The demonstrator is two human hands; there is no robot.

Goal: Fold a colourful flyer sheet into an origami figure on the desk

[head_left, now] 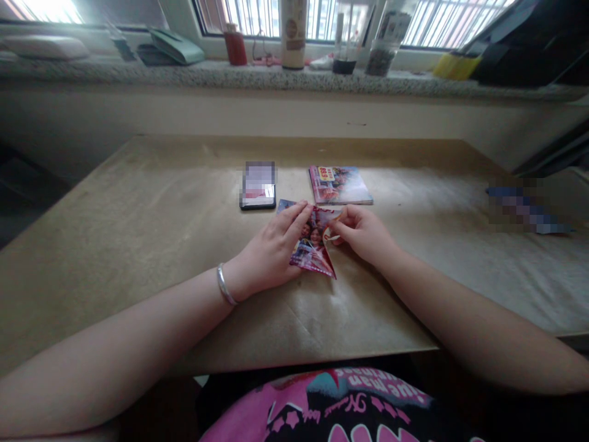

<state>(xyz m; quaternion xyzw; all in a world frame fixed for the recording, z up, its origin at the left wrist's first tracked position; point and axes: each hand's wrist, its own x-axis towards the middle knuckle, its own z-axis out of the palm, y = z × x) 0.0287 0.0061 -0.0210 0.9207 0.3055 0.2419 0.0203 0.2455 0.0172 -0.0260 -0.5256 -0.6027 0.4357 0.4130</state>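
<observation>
A colourful printed sheet of paper (315,250), partly folded into a pointed shape, lies on the brown table (138,233) in front of me. My left hand (271,252) rests flat on its left part with the fingers stretched out over it. A silver bracelet sits on that wrist. My right hand (363,233) pinches the sheet's folded right edge between thumb and fingers.
A stack of similar printed sheets (339,184) lies just beyond the hands. A phone (258,187) lies to its left. A blurred blue object (524,209) sits at the right. The windowsill behind holds a red cup (235,46), bottles and jars.
</observation>
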